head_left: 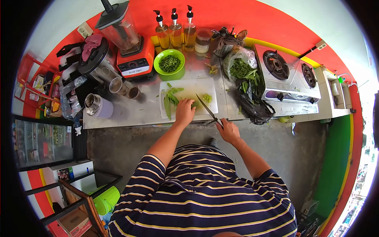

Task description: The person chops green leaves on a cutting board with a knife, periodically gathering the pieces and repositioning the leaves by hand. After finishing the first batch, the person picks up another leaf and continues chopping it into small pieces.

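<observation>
- Head view: green leaves (193, 103) lie on the cutting board (189, 87), mid-surface (138, 112); chopping appears to be in hand.
- Left hand (184, 111) grip pins the leaves down; right hand (229, 131) grip is closed on the knife (206, 106).
- Next cut calls for fingertips tucked clear.
- Green bowl (158, 65), far: chopped greens (169, 63). Plastic bag (249, 55), right: uncut leaves.

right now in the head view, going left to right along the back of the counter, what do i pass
blender → green bowl → jar → bag of greens → stove
</observation>
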Motion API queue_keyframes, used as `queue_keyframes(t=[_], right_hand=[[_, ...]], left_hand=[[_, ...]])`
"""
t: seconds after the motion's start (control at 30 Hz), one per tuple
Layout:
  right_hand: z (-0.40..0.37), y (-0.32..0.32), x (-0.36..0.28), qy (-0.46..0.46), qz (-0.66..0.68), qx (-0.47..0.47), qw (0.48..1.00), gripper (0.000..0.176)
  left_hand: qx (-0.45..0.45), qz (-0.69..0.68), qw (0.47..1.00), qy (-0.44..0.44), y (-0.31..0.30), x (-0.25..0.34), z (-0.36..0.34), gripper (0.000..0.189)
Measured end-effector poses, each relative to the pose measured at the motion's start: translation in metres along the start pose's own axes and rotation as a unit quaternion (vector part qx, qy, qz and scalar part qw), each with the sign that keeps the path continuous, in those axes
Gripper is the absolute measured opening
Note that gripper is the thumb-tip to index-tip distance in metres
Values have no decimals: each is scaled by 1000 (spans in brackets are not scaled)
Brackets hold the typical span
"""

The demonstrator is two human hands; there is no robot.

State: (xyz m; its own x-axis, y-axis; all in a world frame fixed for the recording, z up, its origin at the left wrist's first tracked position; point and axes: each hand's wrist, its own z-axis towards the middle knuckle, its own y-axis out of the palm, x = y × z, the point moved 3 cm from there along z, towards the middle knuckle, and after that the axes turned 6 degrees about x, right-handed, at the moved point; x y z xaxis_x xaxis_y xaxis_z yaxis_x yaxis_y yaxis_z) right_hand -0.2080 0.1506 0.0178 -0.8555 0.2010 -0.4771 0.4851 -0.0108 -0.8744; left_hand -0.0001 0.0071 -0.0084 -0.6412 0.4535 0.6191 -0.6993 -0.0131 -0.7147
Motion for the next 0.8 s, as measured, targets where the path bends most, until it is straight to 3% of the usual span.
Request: queue_keyframes(t=[0.27,0.6,0.8], right_hand=[[20,-14,36,-56,-46,-31,997,35],[51,-12,-19,-69,-71,-40,994,31],[40,10,-40,-49,-106,-38,992,28]], left_hand=[[-8,-37,999,-18,-3,0,-2,14],[-5,18,999,39,0,3,-4,22],[-49,138,984,99,-2,14,-7,26]])
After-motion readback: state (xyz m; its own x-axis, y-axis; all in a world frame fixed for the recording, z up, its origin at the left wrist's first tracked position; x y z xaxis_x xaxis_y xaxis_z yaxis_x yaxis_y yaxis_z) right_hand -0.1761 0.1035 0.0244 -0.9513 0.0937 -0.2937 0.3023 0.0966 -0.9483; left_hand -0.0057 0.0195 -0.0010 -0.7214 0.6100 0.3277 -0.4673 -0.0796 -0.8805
